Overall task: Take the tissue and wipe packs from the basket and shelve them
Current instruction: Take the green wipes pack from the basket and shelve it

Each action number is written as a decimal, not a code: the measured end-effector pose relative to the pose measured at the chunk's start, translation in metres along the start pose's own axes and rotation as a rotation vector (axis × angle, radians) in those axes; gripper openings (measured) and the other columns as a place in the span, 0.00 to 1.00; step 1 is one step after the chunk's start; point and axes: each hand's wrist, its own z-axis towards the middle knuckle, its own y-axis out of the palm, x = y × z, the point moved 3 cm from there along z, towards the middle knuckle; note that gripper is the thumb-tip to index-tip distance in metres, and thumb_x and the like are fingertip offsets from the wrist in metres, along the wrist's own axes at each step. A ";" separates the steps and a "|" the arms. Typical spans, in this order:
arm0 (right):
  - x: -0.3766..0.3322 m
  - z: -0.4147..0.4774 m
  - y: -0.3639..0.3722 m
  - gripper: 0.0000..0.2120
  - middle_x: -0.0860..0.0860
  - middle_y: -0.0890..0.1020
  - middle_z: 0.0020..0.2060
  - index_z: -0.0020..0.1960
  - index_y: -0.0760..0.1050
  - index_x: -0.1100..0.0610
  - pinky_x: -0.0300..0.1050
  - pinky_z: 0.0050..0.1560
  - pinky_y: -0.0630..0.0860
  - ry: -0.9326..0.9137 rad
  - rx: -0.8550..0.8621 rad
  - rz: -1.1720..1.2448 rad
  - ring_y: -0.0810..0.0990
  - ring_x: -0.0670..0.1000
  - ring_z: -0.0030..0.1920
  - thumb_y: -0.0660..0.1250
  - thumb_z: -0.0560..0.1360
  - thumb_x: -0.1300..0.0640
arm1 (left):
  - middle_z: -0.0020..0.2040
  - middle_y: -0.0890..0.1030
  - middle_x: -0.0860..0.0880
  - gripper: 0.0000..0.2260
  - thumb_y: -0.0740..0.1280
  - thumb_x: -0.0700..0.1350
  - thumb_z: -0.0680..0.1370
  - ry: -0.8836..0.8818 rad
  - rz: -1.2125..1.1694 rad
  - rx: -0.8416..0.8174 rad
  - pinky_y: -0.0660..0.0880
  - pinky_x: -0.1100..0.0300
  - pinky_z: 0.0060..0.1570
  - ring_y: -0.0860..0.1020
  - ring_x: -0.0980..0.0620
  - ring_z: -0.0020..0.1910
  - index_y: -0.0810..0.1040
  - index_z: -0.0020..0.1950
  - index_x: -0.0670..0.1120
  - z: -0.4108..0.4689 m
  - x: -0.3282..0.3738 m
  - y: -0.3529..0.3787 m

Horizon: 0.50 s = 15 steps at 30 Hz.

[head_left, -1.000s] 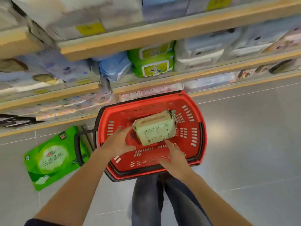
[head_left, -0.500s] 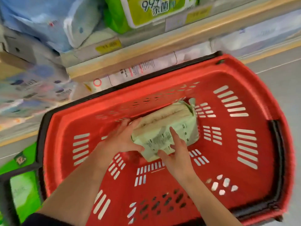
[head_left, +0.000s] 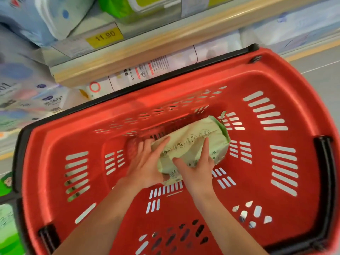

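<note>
A pale green tissue pack (head_left: 195,142) lies inside the red plastic basket (head_left: 287,85), near its middle. My left hand (head_left: 147,166) grips the pack's left end, fingers curled over its top edge. My right hand (head_left: 197,168) presses on the pack's near side, thumb and fingers spread across the wrapper. Both forearms reach down into the basket from the bottom of the view. No other pack shows in the basket.
Wooden-edged shelves (head_left: 147,46) run just behind the basket, stocked with blue and white tissue packs (head_left: 46,17) and a green pack (head_left: 125,6). A yellow price tag (head_left: 104,36) sits on the shelf edge. A large green pack (head_left: 7,227) lies on the floor at left.
My view has dropped much closer to the basket. Both hands have closed further round the pale green pack, which has turned onto its side.
</note>
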 end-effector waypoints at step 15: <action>0.010 0.028 -0.003 0.54 0.65 0.58 0.65 0.71 0.41 0.38 0.63 0.58 0.71 0.435 0.427 0.037 0.67 0.68 0.61 0.76 0.60 0.46 | 0.56 0.74 0.40 0.35 0.76 0.42 0.59 0.096 0.146 0.519 0.67 0.50 0.54 0.70 0.42 0.54 0.68 0.63 0.50 -0.052 0.068 0.042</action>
